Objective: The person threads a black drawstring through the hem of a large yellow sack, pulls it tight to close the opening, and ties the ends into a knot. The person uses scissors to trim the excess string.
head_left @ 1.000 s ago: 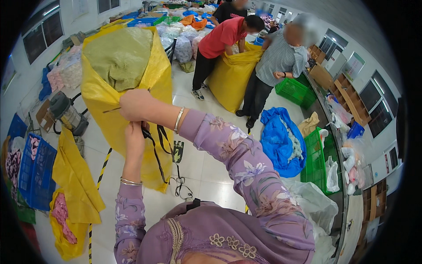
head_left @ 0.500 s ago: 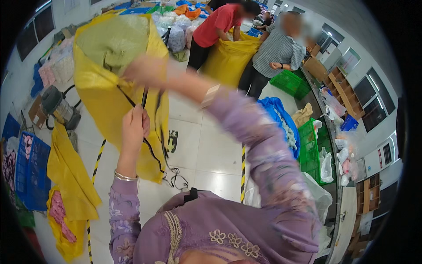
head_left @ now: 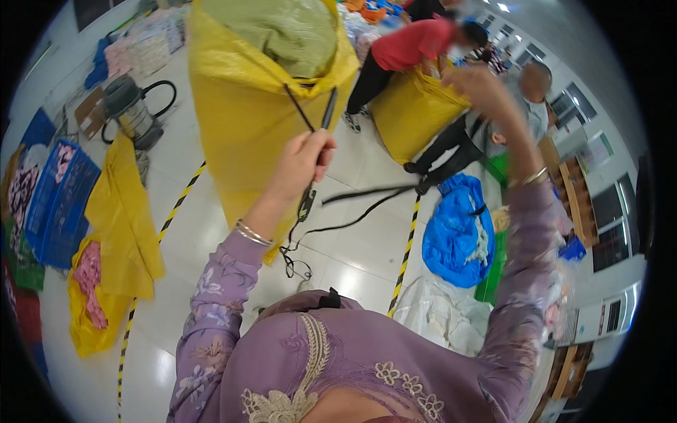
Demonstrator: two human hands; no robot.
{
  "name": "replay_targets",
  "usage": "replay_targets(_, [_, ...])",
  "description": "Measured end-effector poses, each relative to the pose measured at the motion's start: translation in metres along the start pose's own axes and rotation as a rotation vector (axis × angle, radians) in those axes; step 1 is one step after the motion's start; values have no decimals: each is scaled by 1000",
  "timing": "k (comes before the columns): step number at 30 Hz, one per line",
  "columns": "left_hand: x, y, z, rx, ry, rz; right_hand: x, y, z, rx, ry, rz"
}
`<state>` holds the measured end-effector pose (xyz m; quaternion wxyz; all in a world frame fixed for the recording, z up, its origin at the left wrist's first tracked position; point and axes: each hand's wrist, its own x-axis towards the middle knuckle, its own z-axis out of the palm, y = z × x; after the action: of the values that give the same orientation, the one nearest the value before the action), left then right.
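A tall yellow woven sack [head_left: 243,141] stands in front of me, with olive-green cloth-like material [head_left: 293,32] showing in its mouth. Black cord [head_left: 299,107] runs from the sack's rim into my left hand [head_left: 303,158], which is closed round it. Below that hand the loose cord trails down; one stretch swings out blurred to the right. My right hand [head_left: 483,90] is raised far to the right, apart from the sack and smeared by motion. Whether it holds anything cannot be made out.
Two people handle another yellow sack [head_left: 405,116] beyond. A blue bag [head_left: 455,243] and white sheeting [head_left: 430,310] lie at the right. On the left are a vacuum cleaner [head_left: 127,106], a blue crate [head_left: 60,204] and a yellow bag [head_left: 123,233]. Striped tape [head_left: 180,201] marks the floor.
My right hand has swung from the sack's mouth far out to the right. My left hand keeps its hold on the cord. The view has shifted, and loose cord now swings rightward.
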<state>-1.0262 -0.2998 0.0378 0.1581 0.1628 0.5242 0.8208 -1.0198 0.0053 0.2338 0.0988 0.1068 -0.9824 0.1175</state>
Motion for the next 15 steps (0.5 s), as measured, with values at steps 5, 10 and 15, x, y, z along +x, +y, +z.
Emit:
replay_targets(5, [-6,-9,3,4,31,-19,-24,-75,141,547,-38,170])
replay_targets(10, [-28,-23,10,246,17,71,-24,-101,212,962,-88,283])
replay_targets(15, [-56,-35,18,435,-32,193,-34,-128,205,1415,-117,237])
